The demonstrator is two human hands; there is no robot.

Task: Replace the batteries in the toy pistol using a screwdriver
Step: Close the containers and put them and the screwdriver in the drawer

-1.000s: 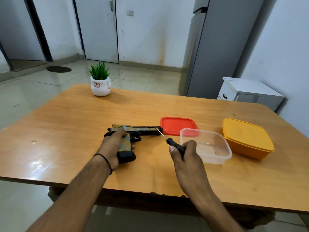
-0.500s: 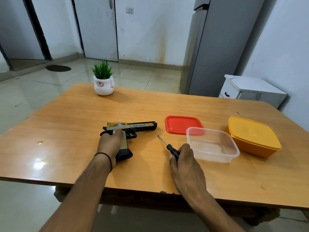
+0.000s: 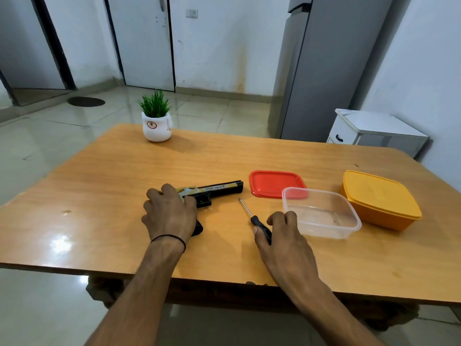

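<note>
The black and gold toy pistol (image 3: pixel 220 189) lies on its side on the wooden table (image 3: pixel 104 186), barrel pointing right. My left hand (image 3: pixel 169 214) covers its grip and rear end, fingers curled over it. The screwdriver (image 3: pixel 254 219) has a thin metal shaft and a black handle. It lies low at the table, right of the pistol, with its tip pointing away toward the pistol's muzzle but apart from it. My right hand (image 3: pixel 283 237) holds the handle between thumb and curled fingers. No batteries are visible.
A red lid (image 3: pixel 277 183) lies flat behind a clear open container (image 3: pixel 321 214). A closed yellow box (image 3: pixel 380 199) stands to their right. A small potted plant (image 3: pixel 156 123) stands at the far left edge. Beyond the table are a white cabinet (image 3: pixel 374 132) and a grey fridge (image 3: pixel 331 71).
The screwdriver tip has drawn back from the pistol's muzzle and come down toward the table. My left hand has settled flatter over the pistol. The view has tilted up a little.
</note>
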